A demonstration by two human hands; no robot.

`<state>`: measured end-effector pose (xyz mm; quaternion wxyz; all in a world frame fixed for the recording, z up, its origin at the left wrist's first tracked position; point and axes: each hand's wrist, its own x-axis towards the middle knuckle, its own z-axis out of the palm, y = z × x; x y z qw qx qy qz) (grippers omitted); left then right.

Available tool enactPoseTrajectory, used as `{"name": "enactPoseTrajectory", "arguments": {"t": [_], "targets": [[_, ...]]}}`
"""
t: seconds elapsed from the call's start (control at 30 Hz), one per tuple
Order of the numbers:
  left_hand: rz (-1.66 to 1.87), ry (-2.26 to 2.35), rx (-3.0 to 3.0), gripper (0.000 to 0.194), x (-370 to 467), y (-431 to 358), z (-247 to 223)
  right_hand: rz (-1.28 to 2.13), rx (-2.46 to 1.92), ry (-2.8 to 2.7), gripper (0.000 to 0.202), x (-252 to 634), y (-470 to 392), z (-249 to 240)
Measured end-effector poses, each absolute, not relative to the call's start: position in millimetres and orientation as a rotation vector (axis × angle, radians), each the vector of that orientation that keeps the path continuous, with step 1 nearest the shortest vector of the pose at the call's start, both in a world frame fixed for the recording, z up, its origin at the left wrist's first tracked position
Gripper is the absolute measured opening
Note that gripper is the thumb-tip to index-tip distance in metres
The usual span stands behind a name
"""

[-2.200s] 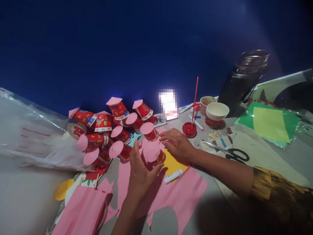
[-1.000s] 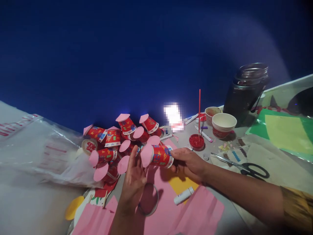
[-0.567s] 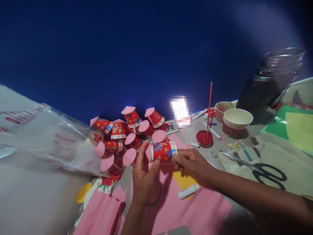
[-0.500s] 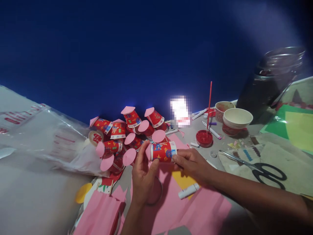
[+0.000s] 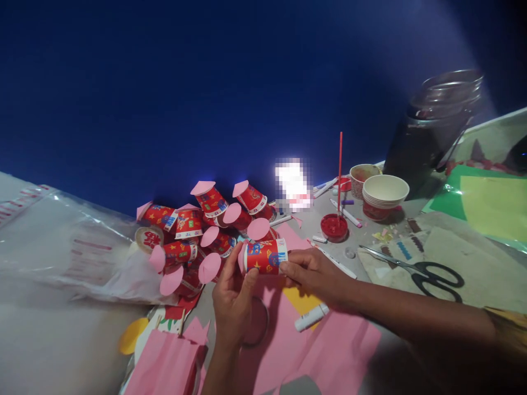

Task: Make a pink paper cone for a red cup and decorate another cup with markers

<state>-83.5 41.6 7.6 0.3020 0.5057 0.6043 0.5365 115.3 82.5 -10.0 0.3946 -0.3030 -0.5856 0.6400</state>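
Note:
A red patterned paper cup (image 5: 265, 257) lies sideways between my hands, a pink paper piece (image 5: 241, 258) on its left end. My left hand (image 5: 234, 291) holds the cup's left end, its thumb below and fingers behind. At the white rim on the right, my right hand (image 5: 308, 272) pinches the cup. Beyond my hands is a pile of several red cups (image 5: 209, 202) with pink paper discs on their ends. Pink paper sheets (image 5: 280, 340) lie under my hands, along with a white glue stick (image 5: 312, 317).
To the right lie black-handled scissors (image 5: 436, 274). Behind them are stacked white bowls (image 5: 386, 192), a red dish (image 5: 334, 228) with an upright red stick, and a dark jar (image 5: 424, 131). A plastic bag (image 5: 90, 247) covers the left side. A bright pixelated patch stands at the back.
The view has shifted slightly, so most things appear further left. Both hands still hold the cup, and its pink end piece now shows narrower.

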Motion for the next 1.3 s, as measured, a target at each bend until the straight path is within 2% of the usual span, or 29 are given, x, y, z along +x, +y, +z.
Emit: {"name": "enactPoseTrajectory", "arguments": {"t": [0.83, 1.3], "targets": [[1.448, 1.660, 1.426, 0.066, -80.5, 41.1, 7.0, 1.573, -0.787, -1.540, 0.041, 118.1, 81.8, -2.7], [1.421, 1.616, 1.414, 0.063, -82.4, 39.7, 11.7, 1.669, -0.776, -1.483, 0.045, 117.6, 80.8, -4.9]]}}
